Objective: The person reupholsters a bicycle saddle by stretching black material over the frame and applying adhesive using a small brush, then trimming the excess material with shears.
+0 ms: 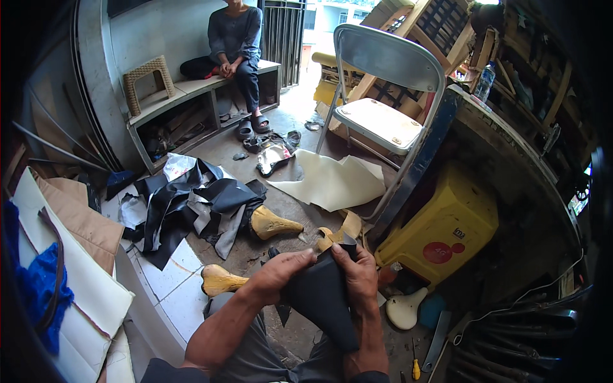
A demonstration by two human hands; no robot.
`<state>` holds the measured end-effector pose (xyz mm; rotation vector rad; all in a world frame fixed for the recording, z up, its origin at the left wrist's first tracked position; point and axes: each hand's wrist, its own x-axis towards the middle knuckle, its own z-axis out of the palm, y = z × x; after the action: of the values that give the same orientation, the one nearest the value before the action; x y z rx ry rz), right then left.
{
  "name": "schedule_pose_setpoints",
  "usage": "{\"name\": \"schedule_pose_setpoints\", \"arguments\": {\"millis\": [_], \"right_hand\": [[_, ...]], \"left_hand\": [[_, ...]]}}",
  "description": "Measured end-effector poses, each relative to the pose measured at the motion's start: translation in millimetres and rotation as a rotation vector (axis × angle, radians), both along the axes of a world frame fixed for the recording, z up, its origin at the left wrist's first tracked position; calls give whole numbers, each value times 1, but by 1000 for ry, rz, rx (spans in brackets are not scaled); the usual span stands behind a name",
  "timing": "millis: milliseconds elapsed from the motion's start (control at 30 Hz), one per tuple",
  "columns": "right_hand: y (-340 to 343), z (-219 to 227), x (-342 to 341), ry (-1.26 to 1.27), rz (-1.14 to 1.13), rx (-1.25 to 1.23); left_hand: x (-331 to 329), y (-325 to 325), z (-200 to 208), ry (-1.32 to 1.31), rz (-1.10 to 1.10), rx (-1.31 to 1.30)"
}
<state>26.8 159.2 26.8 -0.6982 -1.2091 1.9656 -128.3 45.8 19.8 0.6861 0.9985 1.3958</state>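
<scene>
- Black tapered piece [319, 300]: held between the two hands, its lower end hanging toward the right forearm. Judged light and pliable, like thin sheet material; unlikely to break, though a smooth face could slip. Whether anything stiffer backs it cannot be told.
- Holding points: the upper edges look soundest, pinched between thumb and fingers; the loose lower end would probably fold if gripped alone.
- Left hand [279, 276]: closed on the piece's upper left edge, thumb toward the top; fingers largely hidden.
- Right hand [361, 273]: closed on the upper right edge, thumb upright on the near face. The thumbs are near each other, not touching.
- Just left of the left hand: yellow saddle-shaped form [220, 281], partly behind the forearm.
- Right of the right hand: cream saddle-shaped piece [406, 309], lying on the floor.
- Beyond the left hand: second yellow form [273, 223], beside a heap of dark sheet scraps [214, 198].
- Farther ahead of both hands: cream sheet [332, 180], spread near a folding chair [386, 67].
- Farthest: seated person [235, 35], hands together.
</scene>
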Motion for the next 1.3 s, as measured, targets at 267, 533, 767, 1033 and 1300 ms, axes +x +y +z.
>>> {"name": "schedule_pose_setpoints", "arguments": {"millis": [267, 533, 767, 1033, 1300], "right_hand": [[-6, -4, 4, 47, 38, 144], [-9, -8, -1, -65, -6, 472], [-9, -15, -3, 6, 3, 507], [-18, -11, -4, -78, -175, 585], [-20, -13, -3, -94, -179, 726]], "left_hand": [[-11, -5, -6, -143, -138, -24], [-7, -10, -5, -55, -91, -9], [2, -11, -5, 93, 49, 103], [0, -11, 5, 207, 62, 140], [-2, -13, 6, 430, 31, 130]]}}
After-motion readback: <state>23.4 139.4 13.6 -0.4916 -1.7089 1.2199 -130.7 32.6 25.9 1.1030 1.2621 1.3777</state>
